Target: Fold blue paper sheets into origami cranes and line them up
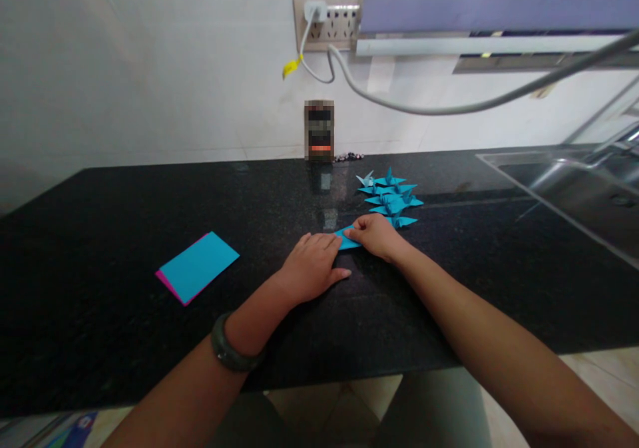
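Note:
A small piece of folded blue origami paper (352, 241) lies on the black counter, partly hidden under my fingers. My left hand (312, 265) lies flat on its left side, fingers stretched out and thumb apart. On the right side of the paper, the thumb and curled fingers of my right hand (375, 235) pinch it. Just beyond my right hand sit several folded blue paper cranes (394, 202), bunched close together. One paler crane (367, 180) is at the back of the bunch.
Blue sheets (200, 265) with pink beneath lie at the left. A phone (319, 130) leans against the wall beside a beaded strap (349, 157). The sink (594, 182) is at the right; a grey cable (429, 110) hangs from the socket (337, 25) above the counter (100, 235).

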Tool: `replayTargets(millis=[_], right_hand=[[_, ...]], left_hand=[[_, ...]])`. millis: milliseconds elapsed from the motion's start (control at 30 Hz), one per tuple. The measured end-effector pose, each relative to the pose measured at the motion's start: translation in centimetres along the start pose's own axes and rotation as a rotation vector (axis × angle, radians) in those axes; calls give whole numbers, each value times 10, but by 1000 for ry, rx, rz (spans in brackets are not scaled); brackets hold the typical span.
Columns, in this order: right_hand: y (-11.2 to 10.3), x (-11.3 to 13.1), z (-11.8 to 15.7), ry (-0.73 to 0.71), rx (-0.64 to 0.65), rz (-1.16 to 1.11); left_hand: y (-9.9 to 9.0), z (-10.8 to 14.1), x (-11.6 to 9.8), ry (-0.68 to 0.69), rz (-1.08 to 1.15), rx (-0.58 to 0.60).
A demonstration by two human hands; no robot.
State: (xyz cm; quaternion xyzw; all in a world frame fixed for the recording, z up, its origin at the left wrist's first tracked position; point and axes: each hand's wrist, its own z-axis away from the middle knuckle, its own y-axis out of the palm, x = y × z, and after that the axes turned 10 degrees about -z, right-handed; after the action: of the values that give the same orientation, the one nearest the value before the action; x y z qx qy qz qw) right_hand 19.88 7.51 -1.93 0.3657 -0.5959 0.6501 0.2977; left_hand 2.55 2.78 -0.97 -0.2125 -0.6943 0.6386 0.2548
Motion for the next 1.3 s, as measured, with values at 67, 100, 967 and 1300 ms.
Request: replayTargets(millis=[67,100,967,1300], right_hand=[[0,-1,0,-3,3,18],[0,-1,0,-6,3,28],[4,38,51,-349,383,861],[-3,39,64,-304,348,870]], left_hand=[[0,0,0,3,8,1],[-1,0,0,4,13,0],[2,-2,13,-100,286,59],[1,-1,13,-77,217,44]])
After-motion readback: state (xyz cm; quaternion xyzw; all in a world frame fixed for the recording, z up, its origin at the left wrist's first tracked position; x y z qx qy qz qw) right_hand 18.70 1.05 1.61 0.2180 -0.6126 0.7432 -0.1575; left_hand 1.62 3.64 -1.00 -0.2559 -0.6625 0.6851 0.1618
